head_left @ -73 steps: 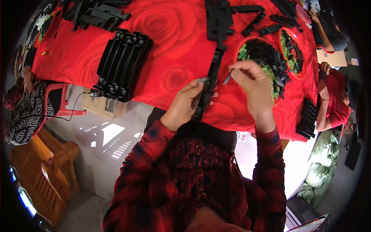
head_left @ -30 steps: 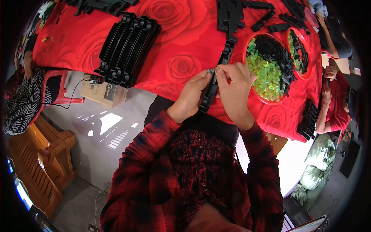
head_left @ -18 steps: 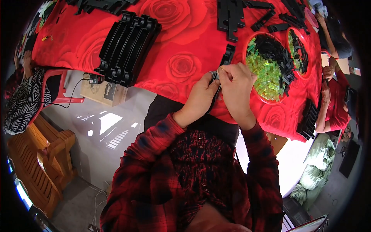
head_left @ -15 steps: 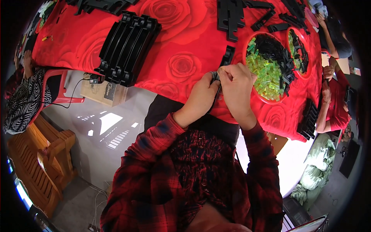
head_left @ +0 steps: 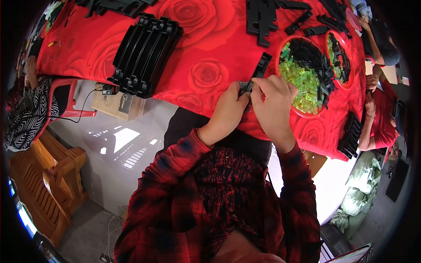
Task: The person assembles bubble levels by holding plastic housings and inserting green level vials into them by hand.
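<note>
Both hands meet over the near edge of the red tablecloth. My left hand is closed round the lower end of a long black plastic part, whose far end points away and to the right. Against that part, my right hand has thumb and forefinger pinched together; whatever is between these fingertips is too small or hidden to make out. Just right of my right hand stands a round red-rimmed basket of yellow-green clear pieces and small black pieces.
A row of similar black parts lies on the table to the left. More black parts lie at the back. A second basket and a black stack are at the right, near other people's arms.
The black part has tilted and its far end shows more clearly. My right hand has shifted slightly to the right and its fingers have changed position. My left hand stays nearly in place.
</note>
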The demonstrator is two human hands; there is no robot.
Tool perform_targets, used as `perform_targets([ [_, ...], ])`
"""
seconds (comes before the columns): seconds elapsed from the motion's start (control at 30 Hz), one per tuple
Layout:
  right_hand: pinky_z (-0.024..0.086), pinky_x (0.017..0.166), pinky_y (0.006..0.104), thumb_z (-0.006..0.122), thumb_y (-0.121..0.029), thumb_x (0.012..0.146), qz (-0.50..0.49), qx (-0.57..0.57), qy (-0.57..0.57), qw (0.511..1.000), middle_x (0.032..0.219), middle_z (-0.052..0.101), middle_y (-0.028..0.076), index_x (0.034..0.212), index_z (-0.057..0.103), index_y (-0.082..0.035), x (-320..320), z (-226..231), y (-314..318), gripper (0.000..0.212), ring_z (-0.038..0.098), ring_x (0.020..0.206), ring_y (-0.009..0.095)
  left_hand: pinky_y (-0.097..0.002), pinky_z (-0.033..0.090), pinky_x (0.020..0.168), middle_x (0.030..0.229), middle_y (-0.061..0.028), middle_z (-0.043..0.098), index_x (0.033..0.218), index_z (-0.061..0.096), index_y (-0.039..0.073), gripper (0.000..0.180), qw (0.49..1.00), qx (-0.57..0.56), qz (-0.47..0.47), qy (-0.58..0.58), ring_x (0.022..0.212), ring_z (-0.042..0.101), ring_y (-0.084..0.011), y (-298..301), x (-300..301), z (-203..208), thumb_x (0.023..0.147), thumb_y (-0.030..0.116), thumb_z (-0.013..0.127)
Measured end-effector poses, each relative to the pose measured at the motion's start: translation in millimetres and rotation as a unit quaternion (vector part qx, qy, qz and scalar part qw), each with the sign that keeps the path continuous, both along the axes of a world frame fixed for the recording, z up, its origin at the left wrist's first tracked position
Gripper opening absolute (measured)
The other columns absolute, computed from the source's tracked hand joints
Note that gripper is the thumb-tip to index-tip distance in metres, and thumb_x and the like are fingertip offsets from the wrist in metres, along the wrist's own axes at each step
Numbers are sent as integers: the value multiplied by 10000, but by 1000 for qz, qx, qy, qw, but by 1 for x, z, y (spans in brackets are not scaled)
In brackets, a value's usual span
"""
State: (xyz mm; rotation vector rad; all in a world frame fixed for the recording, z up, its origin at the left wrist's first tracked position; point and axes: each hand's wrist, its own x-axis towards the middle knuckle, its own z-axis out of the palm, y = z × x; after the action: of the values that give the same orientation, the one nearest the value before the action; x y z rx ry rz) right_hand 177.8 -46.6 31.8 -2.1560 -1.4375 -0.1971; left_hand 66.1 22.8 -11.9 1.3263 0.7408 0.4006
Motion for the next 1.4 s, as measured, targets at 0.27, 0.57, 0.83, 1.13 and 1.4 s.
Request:
perform_targets([
  [0.27, 350, 864, 421, 696, -105, 749, 8, -22, -48, 999, 788, 588, 34, 873, 729, -90, -3, 5, -5, 129, 568, 819, 236, -407, 483, 668, 796, -207, 640, 1017, 532, -29, 173, 1000, 23, 17, -8, 740, 664, -298, -5, -1, -3, 984, 134, 581],
  [0.57, 357, 855, 393, 693, -72, 795, 16, 27, -11, 999, 794, 593, 37, 930, 727, -82, -3, 5, -8, 139, 577, 821, 231, -360, 470, 645, 771, -140, 638, 1012, 556, -23, 169, 999, 9, 35, -33, 724, 638, -204, -7, -1, -15, 986, 136, 607],
  [0.83, 456, 941, 291, 556, -93, 1028, -77, 92, 185, 976, 1146, 615, 106, 1338, 591, -1, 7, 10, -20, 326, 595, 1040, 188, -253, 517, 736, 1037, -41, 641, 1129, 553, 8, 131, 975, -191, -7, -114, 851, 661, -122, -1, -10, 3, 1052, 106, 513],
  [1.13, 487, 891, 279, 515, -211, 1070, -36, 192, 469, 861, 1144, 616, 123, 1472, 381, 53, 3, 1, 7, 499, 598, 975, 149, -212, 432, 660, 839, 23, 614, 1041, 572, 22, 74, 993, -84, -9, -77, 755, 513, -29, -12, -14, 14, 1042, 92, 548],
  [1.4, 493, 811, 277, 404, -52, 1048, -51, 193, 438, 876, 1044, 601, 100, 1350, 453, 46, -1, -2, 12, 322, 581, 895, 131, -292, 435, 566, 724, -43, 624, 953, 577, -3, 127, 1000, 13, 20, -19, 638, 532, -88, -12, -12, 18, 992, 109, 622],
])
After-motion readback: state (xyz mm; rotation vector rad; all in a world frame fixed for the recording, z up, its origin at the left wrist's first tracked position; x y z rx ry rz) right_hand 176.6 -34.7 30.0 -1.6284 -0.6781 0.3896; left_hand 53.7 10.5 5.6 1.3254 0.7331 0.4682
